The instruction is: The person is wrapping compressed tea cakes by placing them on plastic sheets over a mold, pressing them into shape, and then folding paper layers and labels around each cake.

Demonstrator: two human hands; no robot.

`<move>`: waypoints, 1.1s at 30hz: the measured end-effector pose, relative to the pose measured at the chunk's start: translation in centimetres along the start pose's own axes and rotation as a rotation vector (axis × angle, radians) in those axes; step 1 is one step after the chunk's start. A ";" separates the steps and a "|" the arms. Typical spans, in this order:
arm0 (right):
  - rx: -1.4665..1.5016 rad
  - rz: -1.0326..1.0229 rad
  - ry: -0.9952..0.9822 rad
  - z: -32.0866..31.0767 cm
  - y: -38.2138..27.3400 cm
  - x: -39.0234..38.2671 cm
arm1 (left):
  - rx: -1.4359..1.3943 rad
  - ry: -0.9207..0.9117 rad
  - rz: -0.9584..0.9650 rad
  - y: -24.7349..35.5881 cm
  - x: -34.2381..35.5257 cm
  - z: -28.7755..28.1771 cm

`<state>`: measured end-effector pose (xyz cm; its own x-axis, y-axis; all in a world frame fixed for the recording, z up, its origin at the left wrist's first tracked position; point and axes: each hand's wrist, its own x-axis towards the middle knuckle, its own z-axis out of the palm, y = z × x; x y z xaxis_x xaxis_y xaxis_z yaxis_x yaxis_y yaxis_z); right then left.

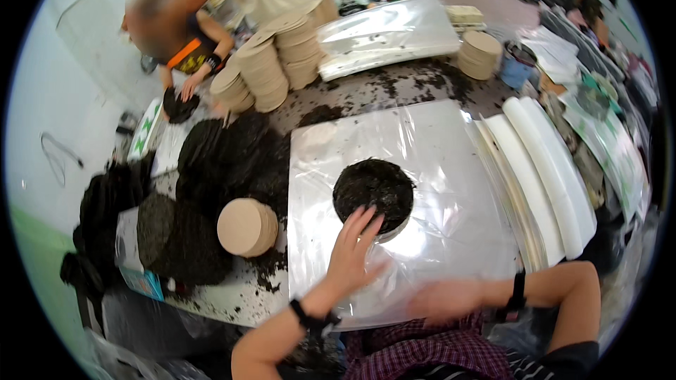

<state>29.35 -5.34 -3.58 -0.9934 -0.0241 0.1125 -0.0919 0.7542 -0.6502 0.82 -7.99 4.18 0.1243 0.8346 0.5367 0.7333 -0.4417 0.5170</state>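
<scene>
Over the plastic sheet [458, 169], your left hand [354, 257], fingers spread, touches a round dark pile [373, 188]; your right hand [442, 301], near the sheet's front edge, blurs, its state unclear

Wearing a black wristband [303, 314] with a dark, bulky part on the left wrist, and a black strap [519, 287] carrying a small dark piece on the right. Leaving both forearms bare, the left hand [352, 257] and blurred right hand [442, 300] ungloved. Showing a purple plaid garment [422, 353] beyond the worktop's [262, 309] near edge, dark cloth with thin pale stripes [528, 366] and a black sleeve [574, 357].
</scene>
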 end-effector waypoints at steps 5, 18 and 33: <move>-0.632 0.153 0.474 -10.3 3.9 6.5 | 0.324 -0.290 -0.336 0.2 -14.5 -2.5; -0.270 0.567 0.183 -8.7 6.2 15.0 | -0.468 0.139 -0.765 -4.1 -6.2 1.9; 1.038 0.438 1.028 -14.9 8.4 15.5 | 0.560 -0.271 -0.300 -4.9 4.0 5.2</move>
<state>14.22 10.39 3.91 -0.5174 0.8542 -0.0510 -0.2535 -0.2100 -0.9443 1.25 -0.80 0.33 -0.0288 0.9793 0.2005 0.9878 -0.0028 0.1556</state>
